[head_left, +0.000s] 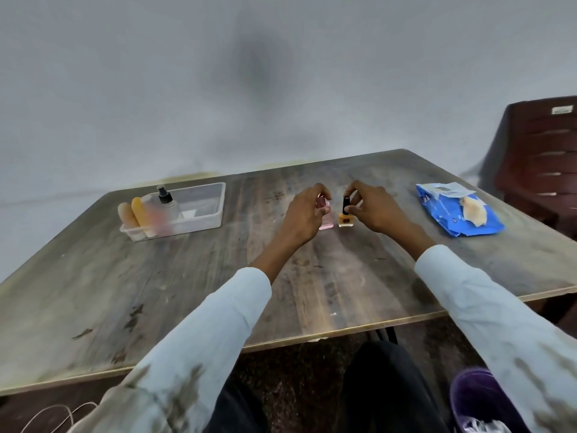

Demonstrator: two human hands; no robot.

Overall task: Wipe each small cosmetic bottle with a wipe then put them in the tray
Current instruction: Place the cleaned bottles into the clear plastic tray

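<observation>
Near the far-left corner of the worn wooden table [187,276] sat a clear plastic tray [206,210], its long side running along the far edge. Its left end held several bottles: a pale peach one [126,214] and an orange-yellow one [139,210] leaning at the left wall, a blurred pinkish one just beside them, and a clear spray bottle with a black pump top [167,203] standing upright behind them. The right half of the tray showed only bare plastic. Toward the middle of the table, nearer the far edge than the near one, two small bottles stood upright just beside each other. The left hand [304,214] curled over the pink bottle [326,218], its fingertips pinched around the cap, hiding most of the top. The right hand [374,210] pinched the black cap of the orange nail-polish bottle [346,219] between thumb and forefinger, the other fingers loosely bent. Both bottles' bases rested on the table. Both arms wore light sleeves. Near the far-right corner lay a blue pack of wipes [456,220], its flap peeled open and a crumpled, stained wipe [474,210] lying on top. Beyond the right edge stood a dark brown chair [537,157].
</observation>
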